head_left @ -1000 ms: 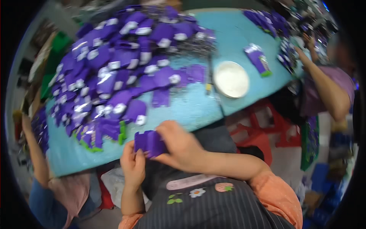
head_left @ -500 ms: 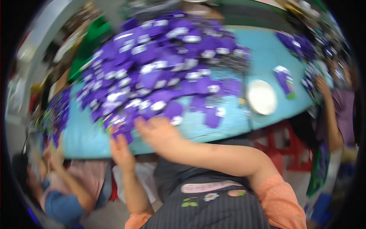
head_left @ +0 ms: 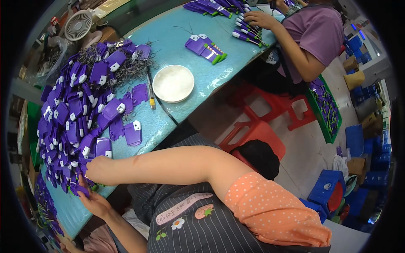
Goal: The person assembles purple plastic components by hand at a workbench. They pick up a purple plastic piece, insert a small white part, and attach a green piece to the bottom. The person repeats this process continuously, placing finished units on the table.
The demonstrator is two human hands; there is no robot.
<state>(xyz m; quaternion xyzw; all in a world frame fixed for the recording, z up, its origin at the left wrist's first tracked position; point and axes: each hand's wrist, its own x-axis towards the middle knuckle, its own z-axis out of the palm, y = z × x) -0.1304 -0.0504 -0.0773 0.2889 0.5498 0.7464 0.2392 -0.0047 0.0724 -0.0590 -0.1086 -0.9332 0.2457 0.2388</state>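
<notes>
My left hand [head_left: 96, 204] is closed around a small purple plastic piece [head_left: 79, 189] at the table's near left edge. Just above it, my right hand [head_left: 100, 170] bends in against the same spot, its fingers curled and mostly hidden behind the hand. Whatever those fingers pinch cannot be made out. Beyond both hands rises a heap of purple plastic cases [head_left: 72, 128] with white ends. Beside the heap lie a loose purple case with a white corner [head_left: 133, 133] and a yellow-tipped tool [head_left: 152, 101].
A white round dish [head_left: 173, 83] stands on the blue table cover [head_left: 139, 36]. Farther right are assembled purple-green pieces [head_left: 206, 48] and a co-worker's hand [head_left: 260, 19]. Red stools [head_left: 257, 137], a green basket [head_left: 325, 105] and blue bins [head_left: 325, 187] occupy the floor. Another person's hand shows at lower left.
The view has swung right, so the heap and dish sit farther left in the picture. My hands, blurred and apart before, are now close together at the purple piece.
</notes>
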